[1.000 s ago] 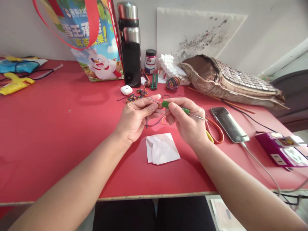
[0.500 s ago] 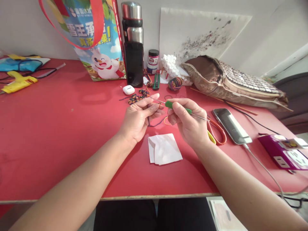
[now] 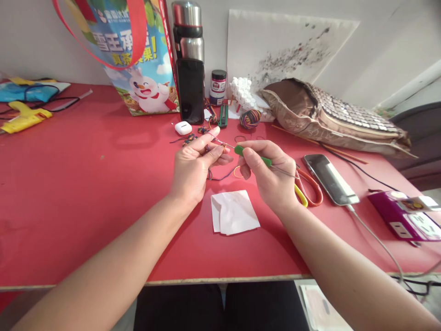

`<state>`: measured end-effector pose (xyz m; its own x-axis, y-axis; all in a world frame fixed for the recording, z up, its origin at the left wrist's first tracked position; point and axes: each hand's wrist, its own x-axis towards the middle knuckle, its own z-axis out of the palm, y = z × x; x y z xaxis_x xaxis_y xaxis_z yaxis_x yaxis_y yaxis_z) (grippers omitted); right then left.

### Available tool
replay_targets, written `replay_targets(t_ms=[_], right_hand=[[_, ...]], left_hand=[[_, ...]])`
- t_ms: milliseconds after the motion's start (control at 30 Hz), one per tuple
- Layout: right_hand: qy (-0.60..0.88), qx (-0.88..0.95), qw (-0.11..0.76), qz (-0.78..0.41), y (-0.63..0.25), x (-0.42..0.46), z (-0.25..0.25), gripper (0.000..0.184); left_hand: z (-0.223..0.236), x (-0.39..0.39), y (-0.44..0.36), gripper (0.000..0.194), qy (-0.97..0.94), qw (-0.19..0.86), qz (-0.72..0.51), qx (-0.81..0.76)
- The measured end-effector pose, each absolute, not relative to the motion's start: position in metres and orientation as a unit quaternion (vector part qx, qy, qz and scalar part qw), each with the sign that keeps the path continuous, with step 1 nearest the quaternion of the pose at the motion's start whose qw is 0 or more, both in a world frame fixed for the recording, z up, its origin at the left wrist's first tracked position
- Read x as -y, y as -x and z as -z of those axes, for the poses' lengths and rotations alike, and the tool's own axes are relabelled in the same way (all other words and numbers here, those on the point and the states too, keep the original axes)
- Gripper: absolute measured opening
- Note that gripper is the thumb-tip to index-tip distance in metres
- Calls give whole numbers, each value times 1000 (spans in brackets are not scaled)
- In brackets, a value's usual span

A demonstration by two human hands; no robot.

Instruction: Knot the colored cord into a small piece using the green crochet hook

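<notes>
My right hand is closed round the green grip of a crochet hook, whose thin metal shaft points left. Between the thumb and fingers of my left hand is a small piece of multicoloured crochet, mostly covered by the fingers. The hook's tip meets the yarn at my left forefinger. A dark strand of yarn trails below onto the table. Just behind my left hand lie finished-looking crocheted pieces, partly hidden. Farther back rests a ball of variegated yarn.
On the red table lie a folded white tissue, scissors, a charging phone and a purple power strip. Behind stand an upright phone, an earbud case, a green cutter and a sequined bag.
My left hand has shifted slightly left, its forefinger a little higher, and more of the crochet shows at its fingertips. The hook stays in my right hand, near the work.
</notes>
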<state>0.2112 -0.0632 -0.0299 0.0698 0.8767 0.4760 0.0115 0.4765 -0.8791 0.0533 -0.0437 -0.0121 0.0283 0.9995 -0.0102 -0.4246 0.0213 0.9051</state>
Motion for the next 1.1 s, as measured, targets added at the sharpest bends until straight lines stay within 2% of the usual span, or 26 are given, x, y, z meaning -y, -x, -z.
replay_targets(t_ms=[200, 367, 500, 800, 967, 1100], right_hand=[[389, 639, 611, -260, -207, 67, 36, 18], [393, 650, 604, -240, -204, 65, 45, 27], [383, 655, 592, -272, -206, 64, 44, 29], [347, 549, 629, -427, -212, 58, 41, 34], [347, 556, 626, -423, -215, 57, 39, 34], [375, 603, 605, -359, -215, 61, 36, 28]], left_hand=[[12, 45, -56, 32, -356, 619, -588, -380], [11, 44, -57, 23, -312, 649, -582, -377], [9, 41, -54, 21, -293, 675, -566, -372], [7, 31, -42, 25, -310, 675, -558, -371], [8, 32, -40, 26, -342, 672, -549, -361], [7, 37, -44, 32, -376, 648, -553, -364]])
